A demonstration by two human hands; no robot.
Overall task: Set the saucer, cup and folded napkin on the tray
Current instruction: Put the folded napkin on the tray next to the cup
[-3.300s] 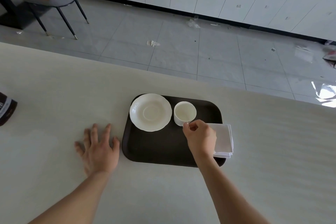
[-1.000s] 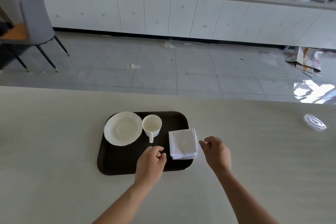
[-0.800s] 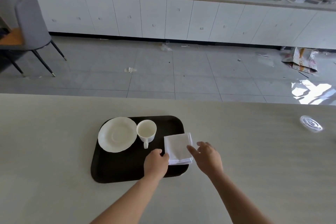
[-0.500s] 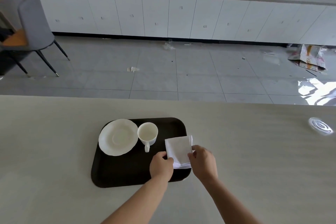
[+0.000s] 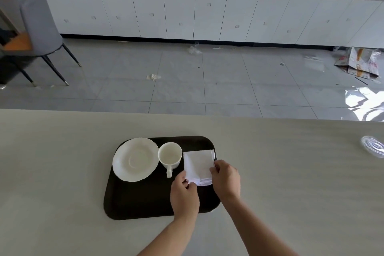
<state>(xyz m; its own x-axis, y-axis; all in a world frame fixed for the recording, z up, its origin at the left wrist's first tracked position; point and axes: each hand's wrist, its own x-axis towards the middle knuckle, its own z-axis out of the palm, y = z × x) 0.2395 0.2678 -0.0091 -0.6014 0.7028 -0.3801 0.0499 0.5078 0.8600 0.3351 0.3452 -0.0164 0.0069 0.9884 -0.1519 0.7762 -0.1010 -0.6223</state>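
While pinching the folded napkin (image 5: pixel 199 165) by its near corners, left hand (image 5: pixel 184 194) and right hand (image 5: pixel 225 179) both newly closed in, now squaring it at tray (image 5: pixel 141 199) right edge beside cup (image 5: pixel 170 155) and saucer (image 5: pixel 135 159), nearly finishing.

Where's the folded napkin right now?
In the head view the folded napkin lies on the right side of the tray, just right of the cup, pinched by the left hand and right hand.
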